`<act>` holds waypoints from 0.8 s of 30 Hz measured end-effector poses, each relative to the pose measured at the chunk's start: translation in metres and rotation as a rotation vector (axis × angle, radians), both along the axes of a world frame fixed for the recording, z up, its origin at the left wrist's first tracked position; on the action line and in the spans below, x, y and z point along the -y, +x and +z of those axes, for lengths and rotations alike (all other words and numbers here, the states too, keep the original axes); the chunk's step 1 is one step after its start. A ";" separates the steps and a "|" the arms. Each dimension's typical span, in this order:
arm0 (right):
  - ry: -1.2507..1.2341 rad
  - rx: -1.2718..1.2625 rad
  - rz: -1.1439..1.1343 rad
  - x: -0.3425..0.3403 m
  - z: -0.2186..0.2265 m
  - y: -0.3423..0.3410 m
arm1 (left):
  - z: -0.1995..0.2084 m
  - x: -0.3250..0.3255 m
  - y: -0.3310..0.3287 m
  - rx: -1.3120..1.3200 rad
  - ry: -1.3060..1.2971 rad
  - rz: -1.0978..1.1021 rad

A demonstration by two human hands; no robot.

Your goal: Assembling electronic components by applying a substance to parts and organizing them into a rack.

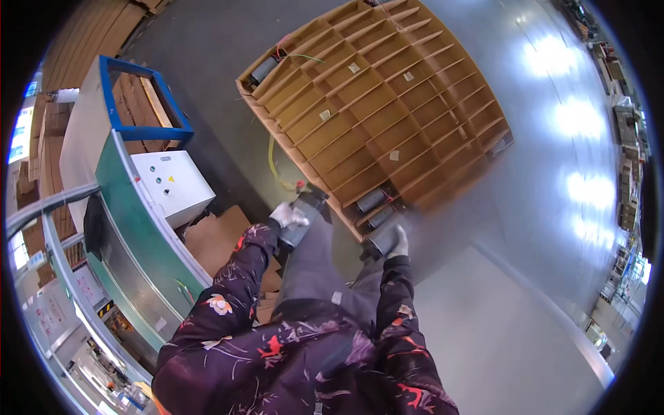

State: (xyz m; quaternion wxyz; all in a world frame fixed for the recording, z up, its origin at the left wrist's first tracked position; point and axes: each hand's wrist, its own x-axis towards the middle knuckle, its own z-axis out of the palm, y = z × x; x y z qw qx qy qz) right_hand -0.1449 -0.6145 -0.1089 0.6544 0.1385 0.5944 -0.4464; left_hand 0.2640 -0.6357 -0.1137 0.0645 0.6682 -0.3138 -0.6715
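Gray floor (526, 187) under everything. I've got the big ribbed brown panel (377, 111) ahead of me, one corner pointing my way. Green-sided cabinet (124, 173) well off its left edge, blue frame (152, 131) at the top, white box (173, 197) beside it, cardboard (218, 238) next to that.

Two gray cylinders in work: left one (293, 234) just outside the panel's left edge, right one (384, 240) at the near corner, blurred; can't tell if either touches the panel. My left hand (288, 215) is clamped on the first, my right hand (400, 243) on the second; hands apart, both in white gloves.

Two seated cylinders (371, 200) sit inside the near corner, a dark cylinder (264, 70) in the far left corner. Yellow hose (274, 162) along the left edge. Small paper tags (325, 115) in some cells.
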 end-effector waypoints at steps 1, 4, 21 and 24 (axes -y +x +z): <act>0.016 0.016 0.021 0.016 -0.019 0.010 | -0.012 0.027 -0.016 -0.015 -0.019 0.051; -0.017 -0.044 0.111 0.059 -0.081 0.023 | -0.058 0.112 -0.067 -0.027 -0.010 -0.066; 0.266 -0.942 0.712 0.160 -0.241 0.129 | -0.303 0.186 -0.136 0.341 -0.271 -0.327; 0.301 -1.182 0.779 0.133 -0.303 0.096 | -0.287 0.200 -0.179 0.291 -0.232 -0.245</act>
